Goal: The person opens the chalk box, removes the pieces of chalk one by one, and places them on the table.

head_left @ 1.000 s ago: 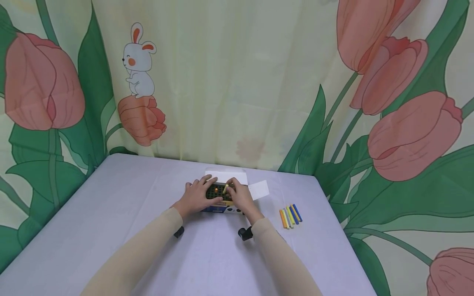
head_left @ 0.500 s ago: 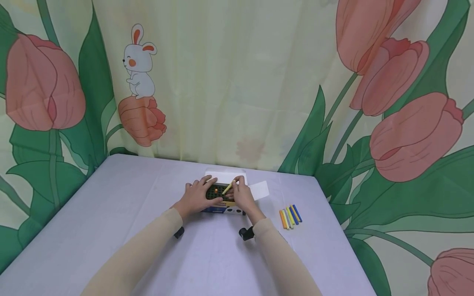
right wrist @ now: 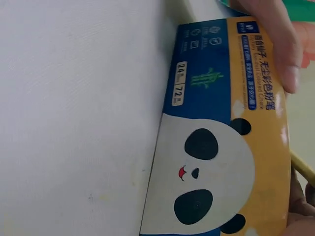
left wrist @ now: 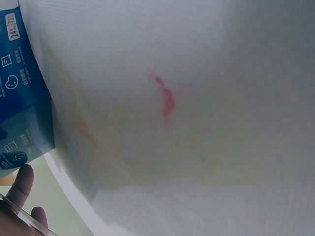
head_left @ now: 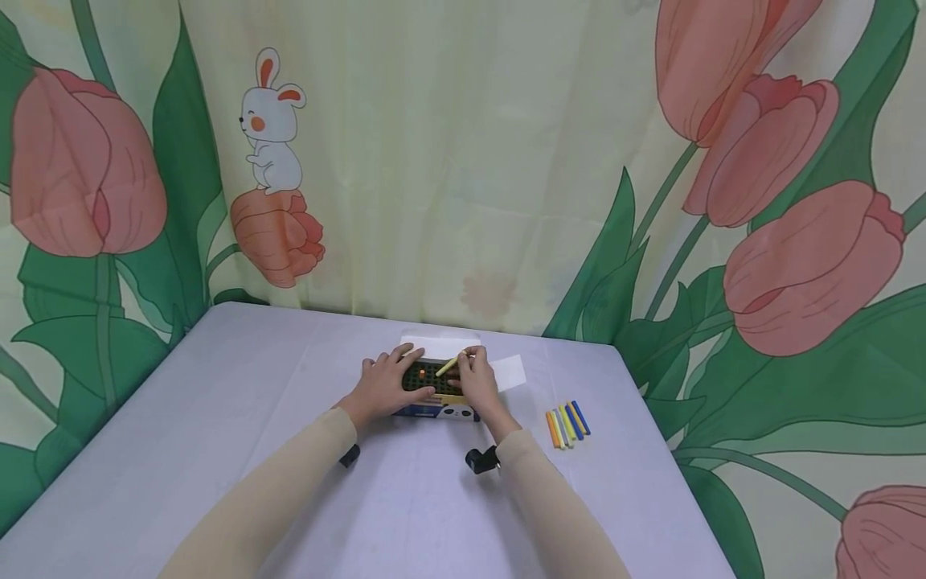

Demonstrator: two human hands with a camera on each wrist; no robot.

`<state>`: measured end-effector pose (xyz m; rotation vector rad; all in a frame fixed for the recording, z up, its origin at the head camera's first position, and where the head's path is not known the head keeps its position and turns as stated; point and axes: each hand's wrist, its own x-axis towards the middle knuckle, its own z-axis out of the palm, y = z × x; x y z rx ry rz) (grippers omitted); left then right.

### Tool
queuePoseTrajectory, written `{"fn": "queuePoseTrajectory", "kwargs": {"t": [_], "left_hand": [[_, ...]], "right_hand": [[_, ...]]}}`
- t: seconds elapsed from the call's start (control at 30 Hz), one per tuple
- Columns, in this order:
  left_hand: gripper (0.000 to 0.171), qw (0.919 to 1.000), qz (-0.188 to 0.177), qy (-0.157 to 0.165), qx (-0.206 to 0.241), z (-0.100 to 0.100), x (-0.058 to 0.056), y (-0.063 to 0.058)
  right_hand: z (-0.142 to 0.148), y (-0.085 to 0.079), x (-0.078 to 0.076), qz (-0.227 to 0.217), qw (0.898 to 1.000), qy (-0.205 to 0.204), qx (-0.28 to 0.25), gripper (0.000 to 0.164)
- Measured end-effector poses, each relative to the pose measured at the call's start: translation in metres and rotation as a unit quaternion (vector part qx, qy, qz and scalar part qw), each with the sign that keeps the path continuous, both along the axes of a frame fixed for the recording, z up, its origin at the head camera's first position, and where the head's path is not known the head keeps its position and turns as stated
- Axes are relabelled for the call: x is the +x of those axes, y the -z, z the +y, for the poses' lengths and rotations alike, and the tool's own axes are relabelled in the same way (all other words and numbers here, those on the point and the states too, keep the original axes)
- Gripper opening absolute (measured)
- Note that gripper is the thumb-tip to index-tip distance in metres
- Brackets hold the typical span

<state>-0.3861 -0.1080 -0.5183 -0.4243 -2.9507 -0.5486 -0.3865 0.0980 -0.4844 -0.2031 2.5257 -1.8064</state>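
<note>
A chalk box (head_left: pixel 457 412) with a panda print stands on the table, its top showing a dark grid of holes. My left hand (head_left: pixel 381 384) holds the box at its left side, fingers over the back left and the thumb along the front edge. In the right wrist view that thumb (right wrist: pixel 290 78) presses on the yellow front panel (right wrist: pixel 266 128). Between thumb and fingertips, my right hand (head_left: pixel 477 384) pinches a yellow chalk stick (head_left: pixel 448 366), slanted over the grid. One orange chalk stick (head_left: pixel 423 374) pokes up from a hole.
White lid flaps spread behind the box (head_left: pixel 441 344) and to its right (head_left: pixel 510 371). Several loose chalk sticks (head_left: pixel 567 423), orange, yellow, blue and pale, lie side by side on the table at the right. A printed curtain (head_left: pixel 448 201) hangs behind the table.
My right hand has shifted slightly right, and the yellow chalk stick has gone from nearly upright to a flatter slant over the grid. The left hand stays on the box.
</note>
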Motion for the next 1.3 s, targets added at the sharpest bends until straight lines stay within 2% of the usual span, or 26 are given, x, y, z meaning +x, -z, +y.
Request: {"fn": "queuePoseTrajectory", "kwargs": {"t": [0.13, 0.23, 0.57, 0.8, 1.1, 1.3], "left_hand": [[0.097, 1.0, -0.002, -0.002, -0.001, -0.001, 0.001, -0.002], [0.096, 1.0, -0.006, -0.004, -0.002, -0.001, 0.002, -0.004], [0.095, 0.9999, -0.012, -0.001, -0.004, 0.0, 0.002, -0.006], [0.095, 1.0, -0.008, 0.0, 0.002, -0.001, 0.003, -0.007], [0.095, 0.9999, -0.013, 0.005, 0.007, 0.0, 0.006, -0.008], [0.093, 0.9998, -0.017, 0.006, 0.006, 0.001, 0.009, -0.01]], "right_hand": [[0.006, -0.002, 0.0, -0.013, 0.997, -0.011, -0.075, 0.03], [0.01, -0.003, 0.0, -0.013, 0.995, -0.016, -0.101, 0.027], [0.02, -0.012, -0.001, 0.024, 0.99, -0.021, -0.138, 0.03], [0.039, -0.024, -0.004, 0.049, 0.986, -0.019, -0.158, 0.039], [0.076, -0.043, -0.002, 0.057, 0.983, 0.022, -0.171, 0.037], [0.1, -0.045, 0.0, 0.056, 0.984, 0.054, -0.16, 0.041]]}}
